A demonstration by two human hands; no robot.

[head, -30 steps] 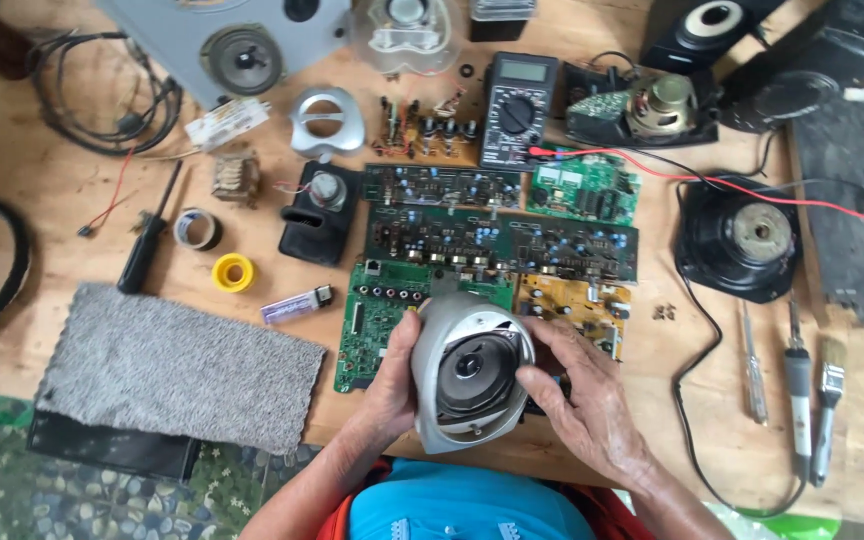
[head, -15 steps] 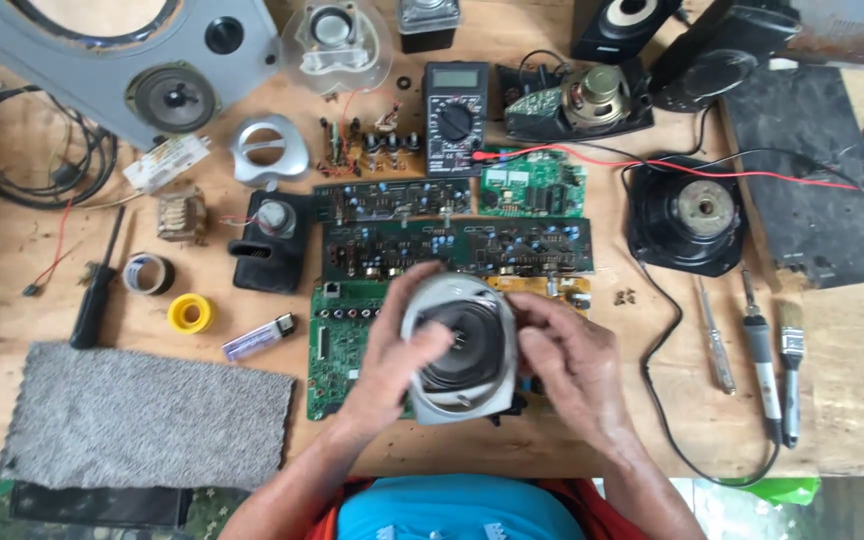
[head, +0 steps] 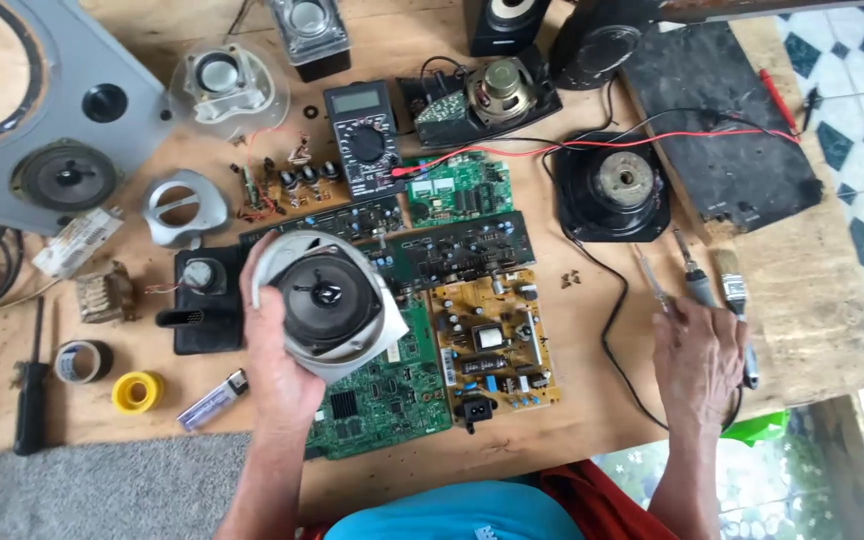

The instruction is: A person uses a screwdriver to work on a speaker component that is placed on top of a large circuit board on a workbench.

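My left hand [head: 274,370] grips a round silver speaker unit [head: 327,300] with a black cone, held over the green circuit board [head: 382,395] near the table's front. My right hand [head: 697,365] rests far to the right on the wooden table [head: 592,420], its fingers on a screwdriver [head: 657,290] lying beside a grey-handled tool [head: 694,285] and a small brush [head: 732,290]. Whether the fingers close round the screwdriver is hard to tell.
Several circuit boards [head: 487,345] fill the middle. Behind them lie a multimeter [head: 364,135] with a red lead, a black speaker driver [head: 617,185], a dark slab [head: 722,120] and a grey speaker panel [head: 42,110]. Yellow tape roll [head: 137,392], lighter [head: 214,398] and grey mat [head: 102,490] sit left.
My right hand left the speaker and went right to the tools. The left hand now holds the speaker alone, shifted left. The view moved closer and to the right.
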